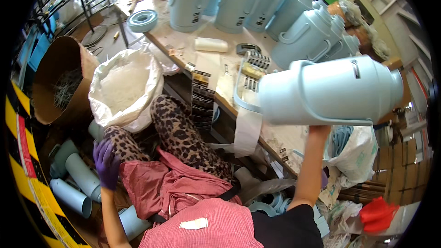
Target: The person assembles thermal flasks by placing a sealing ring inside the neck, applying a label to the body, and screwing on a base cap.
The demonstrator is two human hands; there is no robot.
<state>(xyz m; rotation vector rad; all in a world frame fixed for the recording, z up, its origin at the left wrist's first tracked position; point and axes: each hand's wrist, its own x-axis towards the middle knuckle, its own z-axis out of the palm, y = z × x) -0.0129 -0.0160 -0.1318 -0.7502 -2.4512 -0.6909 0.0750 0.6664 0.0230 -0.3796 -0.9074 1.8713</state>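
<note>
A light blue thermos jug (330, 89) lies on its side in the air over the table's right part, its narrower end to the right and a loop handle at its left end. My right hand (318, 131) holds it up from beneath; the jug hides the fingers. My left hand (106, 161), in a purple glove, is low beside my left knee with its fingers stretched upward, holding nothing that I can see. Nearest to it are a light blue cylinder (95, 130) and several more blue cylinders (82, 172) below on the left.
Several upright blue jugs (190, 4) line the table's (181, 48) far side. On it are a blue ring-shaped part (142, 20), a white roll (211, 44) and label strips (202, 94). A white-lined bin (98, 96) and cardboard drum (43, 82) stand left; plastic bags (360, 154) lie right.
</note>
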